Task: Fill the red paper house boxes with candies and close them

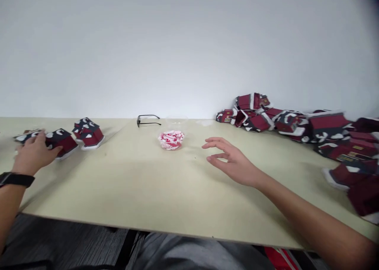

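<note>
Tub of clear plastic point(171, 139), filled with red-and-white striped pieces, serves as my landmark. Well left of it, my left hand point(33, 155) reaches over a snowy-roofed house point(66, 143) and a dark piece beyond; its grip is apart, thumb by the house and fingers over the piece, though I cannot tell how firmly they touch. A second house point(91, 136) stands upright between that one and the tub, probably set on its base for steadiness. My right hand point(233, 161), just right of the tub, has its grip apart too and seems to hover, holding nothing. Farther right, a heap of houses point(328, 126) lies tilted and overlapping, so I judge it loosely piled. Glasses point(149, 124) sit left of and behind the tub.

Behind it, the wall point(177, 49) limits my reach; nearer me, the tabletop point(142, 199) gives broad sideways room up to its front edge.
</note>
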`<state>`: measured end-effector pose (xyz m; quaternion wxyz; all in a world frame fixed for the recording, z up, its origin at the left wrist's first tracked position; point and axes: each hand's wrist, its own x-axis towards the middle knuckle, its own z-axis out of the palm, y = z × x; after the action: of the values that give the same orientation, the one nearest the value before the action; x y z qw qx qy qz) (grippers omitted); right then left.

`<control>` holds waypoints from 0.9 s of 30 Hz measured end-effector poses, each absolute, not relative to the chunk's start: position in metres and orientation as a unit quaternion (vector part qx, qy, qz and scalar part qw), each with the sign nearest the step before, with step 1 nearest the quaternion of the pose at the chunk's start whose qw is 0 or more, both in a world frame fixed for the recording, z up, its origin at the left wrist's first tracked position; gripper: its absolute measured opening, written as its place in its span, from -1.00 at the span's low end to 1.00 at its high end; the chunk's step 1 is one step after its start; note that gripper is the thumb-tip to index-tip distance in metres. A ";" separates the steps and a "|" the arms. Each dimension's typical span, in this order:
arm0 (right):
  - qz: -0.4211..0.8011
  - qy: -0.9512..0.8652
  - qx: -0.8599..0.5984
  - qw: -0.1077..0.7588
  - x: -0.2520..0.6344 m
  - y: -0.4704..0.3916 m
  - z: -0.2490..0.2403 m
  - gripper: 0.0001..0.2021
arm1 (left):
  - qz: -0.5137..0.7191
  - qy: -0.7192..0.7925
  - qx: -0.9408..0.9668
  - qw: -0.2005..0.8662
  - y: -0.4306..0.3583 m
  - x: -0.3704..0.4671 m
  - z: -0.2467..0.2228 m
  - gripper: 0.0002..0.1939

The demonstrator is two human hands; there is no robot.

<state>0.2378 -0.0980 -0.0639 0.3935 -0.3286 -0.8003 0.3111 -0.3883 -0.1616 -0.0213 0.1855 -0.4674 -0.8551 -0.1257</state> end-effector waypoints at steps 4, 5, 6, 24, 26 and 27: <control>0.326 -0.799 -0.314 0.396 0.237 -0.096 -0.067 -0.76 | -0.170 -0.786 -0.533 0.263 -0.144 -0.328 -0.002 -0.32; 0.327 -0.800 -0.307 0.398 0.237 -0.095 -0.068 -0.75 | -0.186 -0.743 -0.583 0.271 -0.140 -0.308 0.003 -0.45; 0.326 -0.802 -0.301 0.400 0.237 -0.095 -0.069 -0.74 | -0.200 -0.699 -0.630 0.272 -0.135 -0.286 0.007 -0.55; 0.267 -0.769 -0.293 0.502 0.245 -0.098 -0.048 -0.68 | -0.058 -0.472 -0.878 0.045 0.195 0.176 -0.015 -0.35; 0.280 -0.754 -0.299 0.513 0.248 -0.098 -0.045 -0.68 | -0.070 -0.477 -0.875 0.044 0.219 0.187 -0.026 -0.24; 0.285 -0.750 -0.299 0.517 0.249 -0.098 -0.043 -0.68 | -0.074 -0.477 -0.874 0.044 0.227 0.191 -0.030 -0.21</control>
<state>0.2492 -0.0975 -0.0429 0.5167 -0.2990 -0.7500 0.2847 0.1913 0.2272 -0.0303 0.0442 -0.8744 -0.4775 -0.0741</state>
